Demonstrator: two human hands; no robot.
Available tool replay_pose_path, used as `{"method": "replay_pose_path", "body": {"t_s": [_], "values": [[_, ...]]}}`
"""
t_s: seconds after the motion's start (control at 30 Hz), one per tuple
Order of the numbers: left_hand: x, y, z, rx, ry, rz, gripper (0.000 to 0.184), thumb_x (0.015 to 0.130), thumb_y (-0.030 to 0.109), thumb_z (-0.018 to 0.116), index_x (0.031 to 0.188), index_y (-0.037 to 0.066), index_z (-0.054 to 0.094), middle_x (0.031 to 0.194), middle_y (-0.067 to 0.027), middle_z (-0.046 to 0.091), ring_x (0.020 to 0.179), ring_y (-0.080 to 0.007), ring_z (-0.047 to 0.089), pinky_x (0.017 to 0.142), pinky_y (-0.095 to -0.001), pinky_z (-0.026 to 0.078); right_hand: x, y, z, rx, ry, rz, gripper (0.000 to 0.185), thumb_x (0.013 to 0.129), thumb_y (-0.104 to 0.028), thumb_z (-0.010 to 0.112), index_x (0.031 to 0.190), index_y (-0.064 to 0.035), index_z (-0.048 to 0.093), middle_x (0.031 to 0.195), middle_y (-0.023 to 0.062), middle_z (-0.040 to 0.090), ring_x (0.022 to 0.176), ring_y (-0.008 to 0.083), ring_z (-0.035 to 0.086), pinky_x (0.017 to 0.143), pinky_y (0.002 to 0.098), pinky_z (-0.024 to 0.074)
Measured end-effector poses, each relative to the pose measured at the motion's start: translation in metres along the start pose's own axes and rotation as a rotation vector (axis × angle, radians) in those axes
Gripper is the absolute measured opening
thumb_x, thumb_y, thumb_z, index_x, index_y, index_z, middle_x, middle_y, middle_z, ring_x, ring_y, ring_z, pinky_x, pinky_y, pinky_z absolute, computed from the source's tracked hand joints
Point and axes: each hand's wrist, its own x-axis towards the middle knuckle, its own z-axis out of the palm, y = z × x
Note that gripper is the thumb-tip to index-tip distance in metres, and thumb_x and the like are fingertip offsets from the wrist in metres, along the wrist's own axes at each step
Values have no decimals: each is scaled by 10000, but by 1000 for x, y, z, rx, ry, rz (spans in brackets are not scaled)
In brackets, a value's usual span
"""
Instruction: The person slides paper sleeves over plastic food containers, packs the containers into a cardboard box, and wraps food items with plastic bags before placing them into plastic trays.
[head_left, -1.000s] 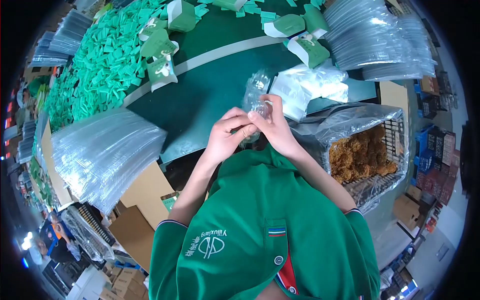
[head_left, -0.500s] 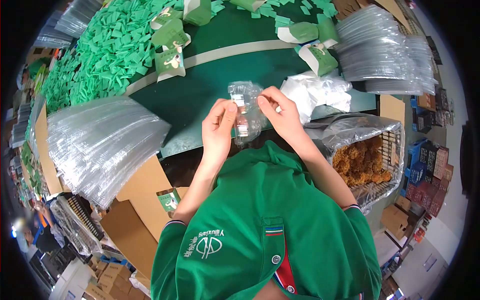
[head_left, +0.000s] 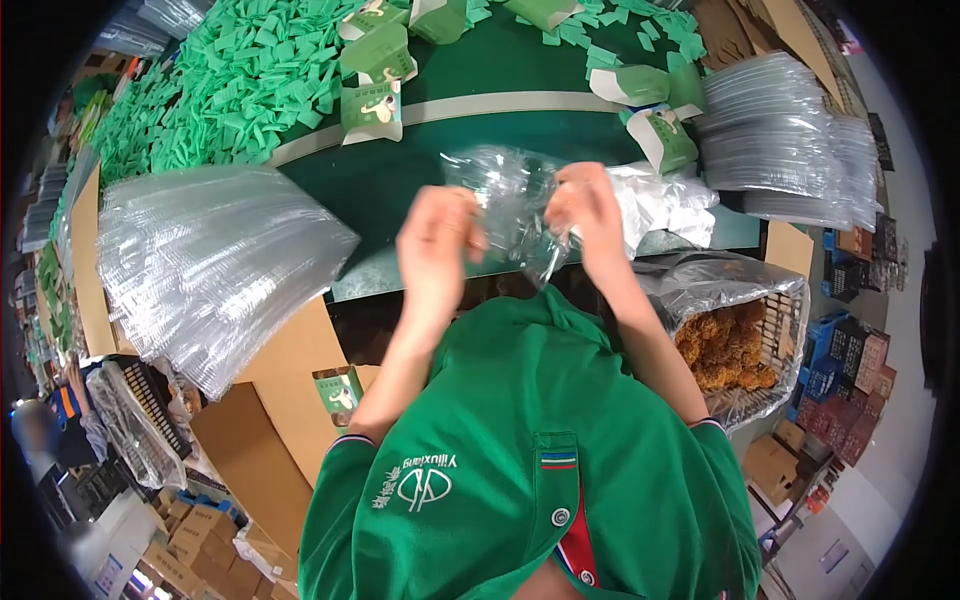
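Note:
A clear plastic tray [head_left: 505, 195], smeared by motion, is between my two hands above the near edge of the green table [head_left: 400, 185]. My left hand [head_left: 440, 228] has its curled fingers closed at the tray's left side. On the opposite side, my right hand [head_left: 588, 208] pinches the plastic with thumb and fingers. The tray's exact shape and its hidden edges are hard to make out. Beside my right hand lies a crumpled white plastic bag [head_left: 660, 200].
Stacks of nested clear trays fan out at left [head_left: 220, 260] and right [head_left: 770, 140]. Green packets [head_left: 240, 80] are heaped at the far left. Green printed card sleeves [head_left: 372, 110] stand farther back. A lined crate [head_left: 790, 310] holds brown frizzy clumps [head_left: 725, 345]. Cardboard boxes [head_left: 250, 450] flank me.
The tray has shifted and spread wider, its outline now blurred. My hands have moved slightly apart, the right one rightward. The whole view has shifted a little.

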Motion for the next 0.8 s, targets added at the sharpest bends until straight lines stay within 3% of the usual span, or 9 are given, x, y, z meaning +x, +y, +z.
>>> {"method": "replay_pose_path", "body": {"t_s": [0.13,0.23,0.27,0.33,0.4,0.5,0.57,0.6,0.8], "values": [[16,21,-41,-98,395,160,167,946,172,442,889,52,542,743,3,491,577,-51,412,493,-188,333,12,32,-31,367,266,141,204,832,-170,490,967,-41,407,779,154,587,569,192,550,481,285,437],[18,12,-61,559,438,419,151,926,142,465,874,27,548,789,-19,515,582,-76,418,493,-219,353,17,69,-34,468,451,138,231,816,-98,490,979,-35,339,805,206,574,582,250,559,503,347,462],[24,0,-73,984,342,728,109,884,107,521,855,9,559,820,-66,530,596,-146,475,533,-264,403,20,81,-32,440,466,169,249,811,-85,493,990,-32,329,823,209,570,590,256,563,508,351,469],[22,-26,-67,1076,119,643,53,821,84,580,810,40,553,807,-95,518,700,-248,545,613,-330,450,20,113,-28,386,504,235,287,800,-58,499,1013,-25,309,860,215,561,606,267,571,518,360,483],[20,-68,-77,1163,-109,486,47,793,92,603,791,61,567,819,-75,530,761,-254,560,639,-351,461,20,144,-27,399,499,408,309,796,-61,517,1019,3,314,907,216,549,663,279,593,574,376,516],[22,-112,-97,1210,-270,493,63,765,117,627,785,77,582,814,-49,535,776,-248,565,635,-355,465,9,168,-19,391,473,537,335,813,-127,548,1039,35,362,913,202,561,728,281,608,635,376,527],[23,-118,-104,1317,-337,457,97,740,151,647,797,87,602,815,-40,540,772,-245,558,662,-373,453,2,154,-5,335,454,657,494,823,-261,581,1127,60,361,963,204,548,792,292,607,660,382,524],[24,-116,-104,1325,-367,439,107,736,161,652,804,90,610,820,-38,544,772,-246,555,672,-376,446,-3,152,-9,401,258,668,676,781,-285,625,1171,70,201,1007,245,513,724,293,607,593,381,535],[21,-105,-89,1341,-357,413,104,765,124,618,858,79,622,847,-57,565,814,-254,563,720,-364,443,-31,123,-7,386,193,997,862,779,-523,578,1273,89,225,955,232,560,695,281,607,612,369,528]]}}
